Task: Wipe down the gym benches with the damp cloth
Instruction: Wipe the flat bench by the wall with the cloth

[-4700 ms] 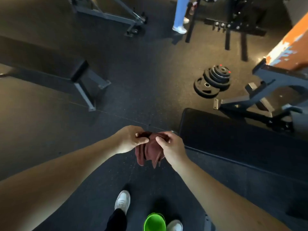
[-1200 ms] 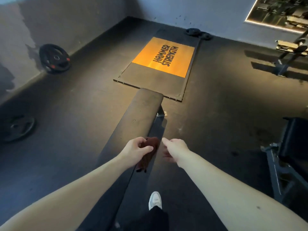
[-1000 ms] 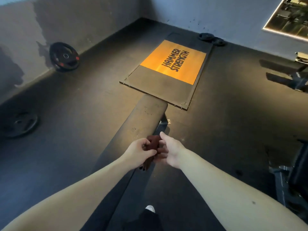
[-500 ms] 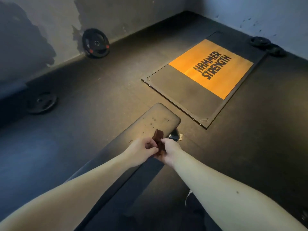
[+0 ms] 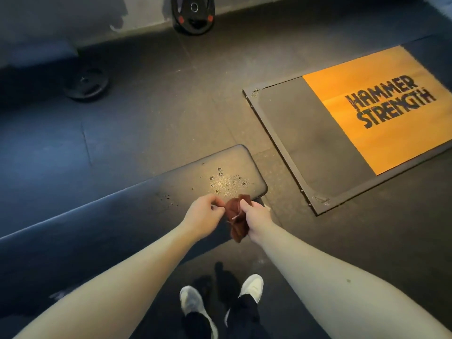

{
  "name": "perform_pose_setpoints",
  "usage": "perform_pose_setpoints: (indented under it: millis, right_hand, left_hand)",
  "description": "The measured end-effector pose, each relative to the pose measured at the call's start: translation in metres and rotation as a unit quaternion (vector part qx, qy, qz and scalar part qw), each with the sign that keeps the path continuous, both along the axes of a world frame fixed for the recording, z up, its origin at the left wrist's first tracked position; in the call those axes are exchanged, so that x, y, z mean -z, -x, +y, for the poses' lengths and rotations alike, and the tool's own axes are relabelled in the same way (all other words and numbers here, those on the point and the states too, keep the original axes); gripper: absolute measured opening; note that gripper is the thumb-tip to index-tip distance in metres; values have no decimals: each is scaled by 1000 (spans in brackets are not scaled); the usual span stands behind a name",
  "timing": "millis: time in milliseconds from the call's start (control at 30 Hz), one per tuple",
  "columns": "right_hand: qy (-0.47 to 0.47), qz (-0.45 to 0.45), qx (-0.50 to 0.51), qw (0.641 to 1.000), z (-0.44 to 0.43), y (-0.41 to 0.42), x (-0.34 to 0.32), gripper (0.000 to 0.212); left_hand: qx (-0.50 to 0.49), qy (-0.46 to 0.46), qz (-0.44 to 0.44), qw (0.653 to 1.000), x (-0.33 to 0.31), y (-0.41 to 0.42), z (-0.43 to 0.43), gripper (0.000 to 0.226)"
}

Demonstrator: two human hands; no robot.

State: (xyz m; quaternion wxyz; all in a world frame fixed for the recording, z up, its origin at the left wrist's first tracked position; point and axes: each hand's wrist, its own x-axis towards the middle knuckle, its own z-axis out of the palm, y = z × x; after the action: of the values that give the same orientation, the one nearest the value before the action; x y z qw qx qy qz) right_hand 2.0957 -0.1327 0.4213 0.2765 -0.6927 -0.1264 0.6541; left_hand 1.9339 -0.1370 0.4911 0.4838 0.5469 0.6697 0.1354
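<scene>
A long black padded bench runs from the lower left to the middle of the view. Small specks and droplets dot its lit far end. Just above that end's near edge hangs a crumpled dark red cloth. My right hand grips the cloth in its fist, with folds hanging below it. My left hand pinches the cloth's left edge with curled fingers. Neither hand touches the bench pad.
A black platform with an orange "Hammer Strength" panel lies on the floor at the right. One weight plate leans on the far wall, another lies flat at the left. My two white shoes stand beside the bench.
I have stepped up to the bench's end and my view has swung left. Both hands stay on the cloth, which is now bunched in my right fist.
</scene>
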Motion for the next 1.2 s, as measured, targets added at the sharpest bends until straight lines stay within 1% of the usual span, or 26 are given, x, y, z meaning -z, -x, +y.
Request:
perform_pose_setpoints:
  millis: [133,233,300,367,433,533,600,733,767,833,900,933,1000,1033,1067,1100,1200]
  right_hand:
    - [-19,-55,-21,998,8,-22,17,22]
    - [-38,-110,-35,993,15,-37,34,16]
    - [-62,-153,-50,985,22,-43,48,18]
    - [-92,-212,-80,970,36,-48,68,19]
    - [-151,-295,-136,934,54,-52,94,25]
    - [-251,-389,-227,857,76,-56,145,27]
    - [-303,-429,-286,802,81,-59,184,27]
    - [-357,-483,-390,698,91,-66,254,28]
    - [-370,-490,-397,682,94,-68,266,29]
    - [-389,-484,-394,677,101,-72,282,32]
    - [-429,-464,-401,663,105,-80,294,38]
    - [-452,-457,-413,645,107,-84,300,42]
    - [-477,-471,-442,596,113,-89,310,51]
    - [-473,-490,-459,570,116,-90,313,56]
    - [-458,-507,-477,553,121,-89,316,60]
    - [-436,-518,-493,547,126,-90,318,61]
    - [-362,-540,-519,555,135,-93,313,64]
  left_hand:
    - [-20,10,2,1000,51,-16,22,9]
    - [-15,1,10,1000,93,-23,36,10]
    - [-7,-1,24,1000,119,-27,41,11]
    - [-3,-4,42,999,147,-31,49,12]
    - [5,-21,74,997,177,-36,58,15]
    - [54,-76,169,981,227,-46,78,26]
    - [84,-102,237,962,258,-50,88,36]
    - [144,-130,349,917,301,-51,102,63]
    - [155,-134,368,907,307,-49,104,69]
    - [181,-132,397,890,317,-44,107,76]
    - [181,-139,406,885,324,-40,108,79]
    - [178,-141,403,887,327,-39,108,80]
    - [168,-144,396,891,334,-39,108,81]
    - [159,-144,393,894,337,-39,107,81]
    - [149,-141,389,898,340,-38,107,80]
    - [143,-133,384,902,341,-38,106,80]
    - [139,-116,378,908,341,-37,100,79]
